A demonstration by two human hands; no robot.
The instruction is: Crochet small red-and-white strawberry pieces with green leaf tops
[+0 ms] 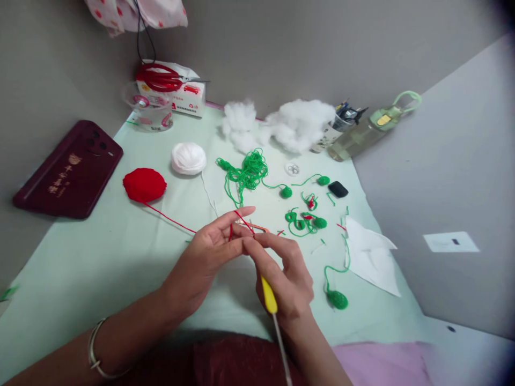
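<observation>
My left hand [201,254] is closed around red yarn [246,223], its index finger stretched out with the strand looped over it. From there the yarn runs left to a red yarn ball [145,185] on the table. A crochet hook [269,296] with a yellow grip sits in my right hand [284,271], its shaft pointing down toward me. Both hands' fingertips meet at the red yarn, and the hook's working tip is hidden by them. Just behind the fingers lies an orange-edged tool [257,228], mostly covered.
White yarn [189,158], tangled green yarn [250,170] and stuffing [300,126] lie beyond my hands. Several small green crocheted pieces [337,299] are on the right, near a white tissue [370,254]. A phone [70,169] rests left; a bottle [362,134] stands back right.
</observation>
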